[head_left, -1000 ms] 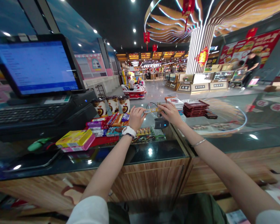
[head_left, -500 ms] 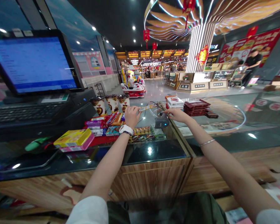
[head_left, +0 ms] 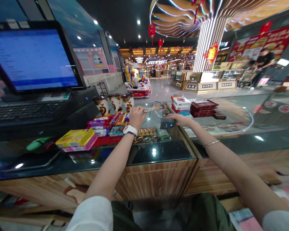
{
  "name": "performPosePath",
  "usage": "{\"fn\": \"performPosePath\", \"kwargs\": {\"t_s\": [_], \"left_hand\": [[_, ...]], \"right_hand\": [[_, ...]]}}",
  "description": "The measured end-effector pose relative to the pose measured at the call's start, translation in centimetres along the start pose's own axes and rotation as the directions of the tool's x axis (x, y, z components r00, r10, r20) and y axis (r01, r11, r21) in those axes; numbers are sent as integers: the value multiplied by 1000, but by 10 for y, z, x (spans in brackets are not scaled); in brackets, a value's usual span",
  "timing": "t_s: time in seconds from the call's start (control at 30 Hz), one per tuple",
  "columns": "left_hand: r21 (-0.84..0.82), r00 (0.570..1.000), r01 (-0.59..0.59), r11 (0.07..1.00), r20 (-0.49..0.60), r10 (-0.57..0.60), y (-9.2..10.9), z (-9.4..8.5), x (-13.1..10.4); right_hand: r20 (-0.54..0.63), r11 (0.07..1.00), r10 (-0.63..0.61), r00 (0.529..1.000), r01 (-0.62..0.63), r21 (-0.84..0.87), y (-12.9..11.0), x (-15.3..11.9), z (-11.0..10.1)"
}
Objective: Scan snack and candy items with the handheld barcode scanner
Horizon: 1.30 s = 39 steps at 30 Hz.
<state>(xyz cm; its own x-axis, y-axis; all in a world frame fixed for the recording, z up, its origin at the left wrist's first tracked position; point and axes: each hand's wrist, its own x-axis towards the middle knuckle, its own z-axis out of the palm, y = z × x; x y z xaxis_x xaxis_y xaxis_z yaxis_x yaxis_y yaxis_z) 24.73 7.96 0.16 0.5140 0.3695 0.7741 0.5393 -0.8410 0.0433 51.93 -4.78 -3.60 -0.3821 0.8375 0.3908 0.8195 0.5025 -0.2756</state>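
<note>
Between the fingers of my left hand (head_left: 136, 117) is a narrow, light-coloured candy pack (head_left: 152, 109) with a barcode, pointing right above the glass counter. My right hand (head_left: 180, 120) has its fingers over the top of a dark barcode scanner (head_left: 167, 124), which shows a small blue light. The scanner sits a little below and to the right of the pack's far end. Under and beside my left wrist lie rows of wrapped snack bars (head_left: 119, 119). Three lidded paper cups (head_left: 115, 104) stand just behind them.
A yellow box (head_left: 74, 138) rests on a pink one at the left, near a monitor (head_left: 36, 59) and keyboard (head_left: 42, 112). White boxes (head_left: 181, 102) and stacked dark-red packets (head_left: 202, 108) lie beyond my right hand. A person (head_left: 263, 65) stands far right.
My right hand has lowered and closed over the scanner's top. The left hand keeps the candy pack in almost the same place. The view has shifted slightly.
</note>
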Motion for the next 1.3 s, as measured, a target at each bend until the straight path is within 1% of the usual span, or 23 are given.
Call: {"fn": "performPosePath", "kwargs": {"t_s": [0.13,0.3,0.4,0.53,0.63,0.73,0.8,0.9,0.97,1.1,1.2,1.3], "left_hand": [[-4,1000,0,1000,7,0,0,-1,0],[3,1000,8,1000,10,-8,0,0,0],[5,1000,17,1000,6,-17,0,0,-1],[-11,999,34,999,-2,-34,-1,-1,0],[-18,998,54,998,-7,-55,-2,-2,0],[-15,998,61,998,-9,-61,-3,-2,0],[-18,998,60,998,-8,-60,-4,-2,0],[-30,998,65,997,-12,-65,-5,-1,0],[-33,997,71,997,-16,-72,-5,-1,0],[-25,997,78,997,-18,-78,-6,0,1],[-19,996,82,996,-21,-82,-6,0,0],[-24,996,89,996,-23,-89,-7,1,0]], "right_hand": [[-10,999,-11,1000,11,-32,-6,2,-2],[-13,994,22,1000,-24,-105,-9,2,0],[-31,994,13,999,-16,-105,-12,4,2],[-95,999,-47,994,44,-31,-18,7,0],[-175,999,-43,984,45,9,-25,8,-3],[-263,998,9,965,7,59,-32,9,-5],[-325,993,61,944,-23,119,-37,9,-6],[-398,963,178,900,-76,258,-45,12,-5],[-426,921,264,865,-95,379,-51,14,-5],[-418,815,399,816,-107,569,-63,13,-12],[-364,783,440,821,-152,603,-73,8,-21],[-322,801,438,839,-202,564,-81,6,-27]]}}
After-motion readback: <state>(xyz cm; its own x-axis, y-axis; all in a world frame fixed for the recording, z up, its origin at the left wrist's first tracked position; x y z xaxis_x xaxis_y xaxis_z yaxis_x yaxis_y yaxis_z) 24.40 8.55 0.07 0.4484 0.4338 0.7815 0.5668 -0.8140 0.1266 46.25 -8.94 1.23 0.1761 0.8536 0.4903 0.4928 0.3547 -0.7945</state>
